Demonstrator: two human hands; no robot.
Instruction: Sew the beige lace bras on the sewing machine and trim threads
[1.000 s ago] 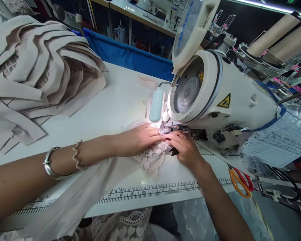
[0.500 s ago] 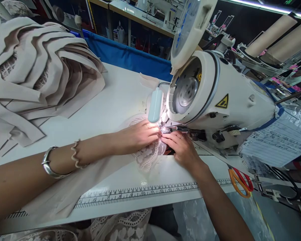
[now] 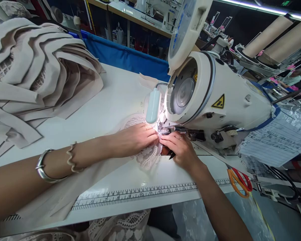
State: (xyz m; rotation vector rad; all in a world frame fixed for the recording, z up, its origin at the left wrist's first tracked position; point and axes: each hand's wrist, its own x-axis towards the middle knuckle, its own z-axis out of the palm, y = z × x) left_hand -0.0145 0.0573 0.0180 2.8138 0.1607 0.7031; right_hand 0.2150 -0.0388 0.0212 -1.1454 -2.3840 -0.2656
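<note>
Feeding the lace trim [image 3: 147,157] under the needle of the sewing machine [image 3: 215,100], your left hand [image 3: 134,140] presses it flat, fingers spread; your right hand [image 3: 180,149] pinches its edge. Next, guide it steadily toward the table's [image 3: 110,110] far edge.

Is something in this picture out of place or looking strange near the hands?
Nothing stands out. Left hand and right hand press lace fabric flat beside the sewing machine.
</note>
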